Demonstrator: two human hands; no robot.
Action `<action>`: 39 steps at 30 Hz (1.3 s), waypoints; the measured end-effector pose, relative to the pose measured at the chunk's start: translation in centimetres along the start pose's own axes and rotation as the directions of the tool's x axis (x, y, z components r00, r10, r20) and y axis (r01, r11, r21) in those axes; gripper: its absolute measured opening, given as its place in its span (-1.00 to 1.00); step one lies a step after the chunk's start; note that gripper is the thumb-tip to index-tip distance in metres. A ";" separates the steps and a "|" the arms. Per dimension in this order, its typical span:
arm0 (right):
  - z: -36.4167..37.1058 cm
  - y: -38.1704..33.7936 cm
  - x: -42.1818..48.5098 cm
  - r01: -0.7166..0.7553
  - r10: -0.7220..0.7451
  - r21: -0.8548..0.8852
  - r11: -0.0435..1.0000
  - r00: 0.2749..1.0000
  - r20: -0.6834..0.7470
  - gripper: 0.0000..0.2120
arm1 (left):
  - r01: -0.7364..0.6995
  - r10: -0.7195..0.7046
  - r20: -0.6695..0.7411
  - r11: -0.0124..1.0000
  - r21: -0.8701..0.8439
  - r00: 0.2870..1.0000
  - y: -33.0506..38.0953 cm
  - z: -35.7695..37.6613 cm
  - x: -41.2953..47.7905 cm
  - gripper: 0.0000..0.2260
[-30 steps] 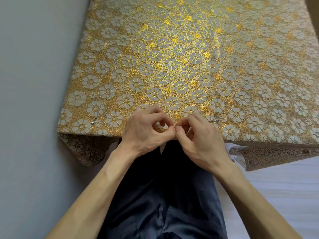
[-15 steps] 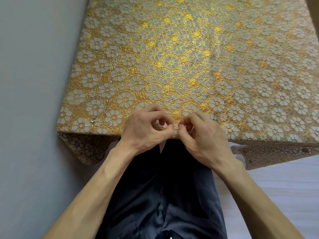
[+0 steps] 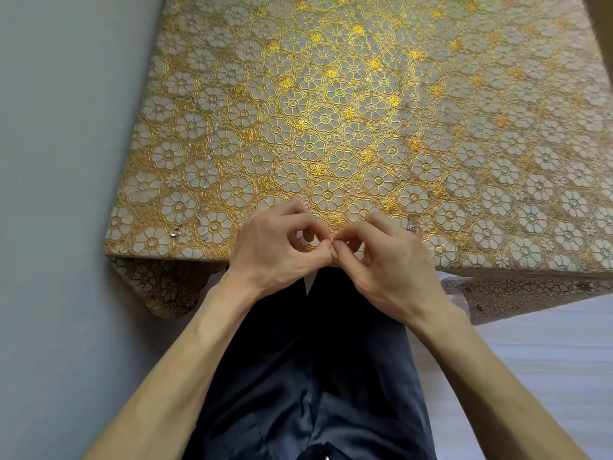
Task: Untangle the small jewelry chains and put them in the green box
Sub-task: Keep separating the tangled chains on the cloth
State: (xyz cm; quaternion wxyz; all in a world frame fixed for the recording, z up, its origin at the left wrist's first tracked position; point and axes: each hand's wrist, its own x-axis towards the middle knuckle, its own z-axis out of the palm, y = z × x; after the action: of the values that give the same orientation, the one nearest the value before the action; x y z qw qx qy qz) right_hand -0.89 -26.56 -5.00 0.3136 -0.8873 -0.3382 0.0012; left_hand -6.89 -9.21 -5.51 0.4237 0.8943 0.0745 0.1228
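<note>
Tablecloth (image 3: 331,94) meets left hand (image 3: 275,250) and right hand (image 3: 394,263) pinching chain (image 3: 411,224) at near edge.

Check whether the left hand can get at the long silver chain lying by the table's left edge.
Probably yes: bare tablecloth lies between the left hand and the silver chain, nothing blocking. But its grip, with the right hand, is busy pinching the tangled chain; it must let go first.

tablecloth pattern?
Repeating gold-outlined flowers on a pale ground, all over the tablecloth; shows best in the head view, the only one.
</note>
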 end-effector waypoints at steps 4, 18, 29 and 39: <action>0.2 -0.2 0.0 0.041 -0.040 -0.057 0.998 0.999 0.017 -0.77 | 0.002 -0.002 -0.012 1.000 0.001 1.000 0.1 0.0 0.0 -0.88; -0.4 0.0 -0.3 0.000 0.000 -0.028 1.000 1.000 -0.019 -0.95 | -0.005 0.005 -0.006 1.000 0.006 1.000 0.0 -0.1 0.1 -0.90; 0.2 0.2 -0.1 0.044 -0.044 -0.009 0.999 0.999 -0.012 -0.90 | -0.007 0.007 -0.010 1.000 0.007 1.000 0.0 0.0 0.1 -0.89; 0.0 0.1 -0.1 0.049 -0.048 -0.021 0.999 0.999 0.023 -0.84 | -0.006 0.006 0.006 1.000 0.002 1.000 0.0 0.0 0.1 -0.88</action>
State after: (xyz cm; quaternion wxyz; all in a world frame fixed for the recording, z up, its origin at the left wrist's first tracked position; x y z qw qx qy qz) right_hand -0.89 -26.69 -5.11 0.3001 -0.8820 -0.3632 -0.0001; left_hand -6.83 -9.20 -5.46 0.4227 0.8953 0.0708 0.1211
